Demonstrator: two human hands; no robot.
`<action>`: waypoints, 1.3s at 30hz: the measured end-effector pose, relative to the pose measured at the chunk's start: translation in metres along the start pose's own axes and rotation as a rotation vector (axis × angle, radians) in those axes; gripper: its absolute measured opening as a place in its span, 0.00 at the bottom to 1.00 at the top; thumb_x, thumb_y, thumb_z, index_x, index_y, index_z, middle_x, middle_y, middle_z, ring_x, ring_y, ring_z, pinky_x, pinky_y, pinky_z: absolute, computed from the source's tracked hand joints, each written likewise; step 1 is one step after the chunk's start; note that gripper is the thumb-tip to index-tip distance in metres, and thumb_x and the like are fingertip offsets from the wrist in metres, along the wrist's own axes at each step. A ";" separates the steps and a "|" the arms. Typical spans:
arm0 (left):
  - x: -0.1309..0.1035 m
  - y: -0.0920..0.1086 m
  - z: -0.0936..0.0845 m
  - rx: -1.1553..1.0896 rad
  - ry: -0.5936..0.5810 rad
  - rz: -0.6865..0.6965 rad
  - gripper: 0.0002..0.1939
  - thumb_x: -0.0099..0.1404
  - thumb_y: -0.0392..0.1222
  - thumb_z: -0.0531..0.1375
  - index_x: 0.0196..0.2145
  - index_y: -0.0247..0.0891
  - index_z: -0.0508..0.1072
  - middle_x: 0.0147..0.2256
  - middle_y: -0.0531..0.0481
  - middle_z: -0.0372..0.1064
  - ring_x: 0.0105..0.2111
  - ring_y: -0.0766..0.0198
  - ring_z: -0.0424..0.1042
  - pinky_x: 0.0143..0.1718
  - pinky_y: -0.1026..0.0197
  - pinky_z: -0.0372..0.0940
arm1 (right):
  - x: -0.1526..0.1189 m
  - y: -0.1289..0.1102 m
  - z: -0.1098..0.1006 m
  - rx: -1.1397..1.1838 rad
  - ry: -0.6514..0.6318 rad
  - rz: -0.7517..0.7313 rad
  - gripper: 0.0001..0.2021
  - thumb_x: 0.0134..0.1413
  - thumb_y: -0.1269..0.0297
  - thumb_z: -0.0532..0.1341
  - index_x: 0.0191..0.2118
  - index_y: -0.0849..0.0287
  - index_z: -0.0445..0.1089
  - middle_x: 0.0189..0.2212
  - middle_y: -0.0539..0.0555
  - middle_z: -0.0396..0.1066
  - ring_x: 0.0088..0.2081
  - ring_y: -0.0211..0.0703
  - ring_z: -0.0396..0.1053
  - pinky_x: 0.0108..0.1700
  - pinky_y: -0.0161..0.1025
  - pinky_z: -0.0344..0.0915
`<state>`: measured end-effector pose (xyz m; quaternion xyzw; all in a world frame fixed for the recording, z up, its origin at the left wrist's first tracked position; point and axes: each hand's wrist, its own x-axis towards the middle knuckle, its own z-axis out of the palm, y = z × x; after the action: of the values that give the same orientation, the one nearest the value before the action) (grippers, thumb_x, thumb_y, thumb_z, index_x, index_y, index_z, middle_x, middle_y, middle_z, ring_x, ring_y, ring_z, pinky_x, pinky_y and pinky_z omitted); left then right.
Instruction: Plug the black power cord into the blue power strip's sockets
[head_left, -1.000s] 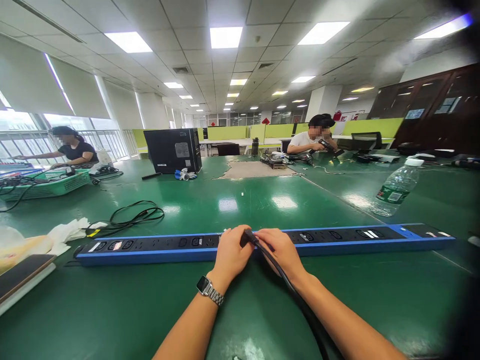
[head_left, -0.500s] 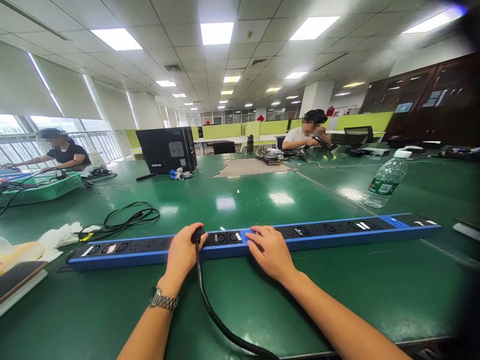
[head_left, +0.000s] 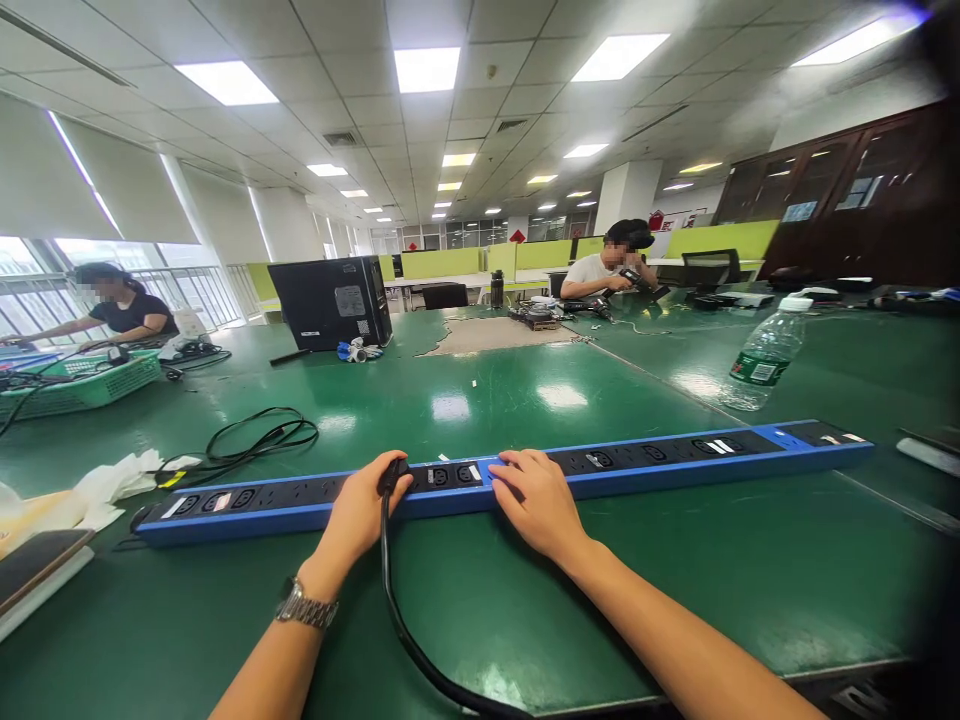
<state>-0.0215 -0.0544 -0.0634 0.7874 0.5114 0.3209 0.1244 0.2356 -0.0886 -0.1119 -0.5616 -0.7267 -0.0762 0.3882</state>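
A long blue-and-black power strip [head_left: 622, 465] lies across the green table, its rows of sockets facing up. My left hand [head_left: 369, 497] is closed around the black plug [head_left: 393, 470] of a thick power cord [head_left: 390, 580], over the sockets left of the strip's middle. Its fingers cover the contact, so how far the plug sits in a socket cannot be seen. From the plug the cord curves down to the table's near edge. Over the strip's blue middle section, my right hand [head_left: 541, 505] holds the strip with bent fingers across its top.
A water bottle [head_left: 766, 355] stands behind the strip's right part. Coiled black cable [head_left: 262, 440], crumpled white paper [head_left: 112, 485] and a dark flat object [head_left: 41, 565] lie left. Further back are a computer case [head_left: 326, 305], a green basket [head_left: 112, 380] and two seated people.
My left hand and wrist shift slightly left with the plug, and the cord swings left. My right hand stays on the strip. The whole view shifts a little.
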 end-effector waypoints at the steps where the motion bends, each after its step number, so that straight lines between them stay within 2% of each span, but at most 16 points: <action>1: 0.001 0.001 0.001 0.022 0.001 -0.007 0.18 0.65 0.51 0.54 0.48 0.41 0.71 0.38 0.48 0.77 0.35 0.57 0.75 0.38 0.58 0.68 | 0.000 0.000 0.000 0.001 -0.003 0.002 0.13 0.60 0.63 0.55 0.43 0.53 0.77 0.47 0.57 0.74 0.50 0.50 0.66 0.51 0.51 0.62; 6: 0.007 0.004 0.002 0.091 -0.030 -0.020 0.18 0.65 0.50 0.53 0.50 0.42 0.70 0.41 0.46 0.76 0.38 0.55 0.75 0.41 0.56 0.68 | -0.001 0.000 -0.001 -0.004 -0.008 -0.001 0.14 0.61 0.62 0.55 0.44 0.52 0.77 0.48 0.57 0.74 0.50 0.50 0.65 0.51 0.51 0.62; 15: 0.006 -0.003 -0.003 0.027 -0.004 -0.022 0.20 0.64 0.52 0.53 0.47 0.39 0.71 0.37 0.46 0.76 0.35 0.56 0.75 0.40 0.56 0.68 | -0.001 -0.001 -0.001 -0.011 -0.012 0.016 0.14 0.61 0.62 0.55 0.44 0.53 0.77 0.47 0.57 0.74 0.50 0.50 0.65 0.51 0.50 0.62; 22: -0.001 0.005 0.003 0.012 -0.028 0.053 0.19 0.65 0.51 0.53 0.49 0.39 0.70 0.39 0.45 0.76 0.36 0.57 0.75 0.40 0.58 0.67 | -0.001 0.001 0.002 -0.005 0.006 0.013 0.13 0.61 0.63 0.56 0.44 0.54 0.77 0.46 0.57 0.74 0.49 0.50 0.66 0.51 0.50 0.62; 28: 0.003 0.000 0.012 0.037 0.050 -0.079 0.20 0.65 0.50 0.55 0.50 0.38 0.66 0.36 0.45 0.76 0.33 0.57 0.75 0.37 0.57 0.67 | -0.002 0.001 0.003 -0.006 0.016 0.003 0.13 0.61 0.63 0.56 0.44 0.54 0.78 0.47 0.57 0.74 0.49 0.50 0.66 0.50 0.50 0.62; 35: 0.000 0.003 0.007 0.217 0.098 -0.160 0.18 0.65 0.50 0.55 0.48 0.40 0.71 0.34 0.45 0.77 0.32 0.54 0.75 0.36 0.57 0.66 | -0.001 0.001 0.002 0.004 0.028 0.013 0.13 0.60 0.63 0.57 0.43 0.53 0.78 0.46 0.56 0.74 0.48 0.49 0.66 0.50 0.50 0.63; 39: 0.000 0.005 0.011 0.134 0.044 -0.065 0.17 0.65 0.50 0.56 0.47 0.39 0.72 0.35 0.45 0.77 0.34 0.57 0.75 0.37 0.59 0.66 | -0.001 0.001 0.002 0.004 0.023 0.019 0.12 0.60 0.63 0.57 0.43 0.53 0.78 0.46 0.56 0.74 0.48 0.49 0.66 0.50 0.51 0.63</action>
<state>-0.0110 -0.0555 -0.0687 0.7697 0.5597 0.2989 0.0703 0.2352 -0.0880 -0.1140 -0.5670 -0.7169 -0.0774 0.3982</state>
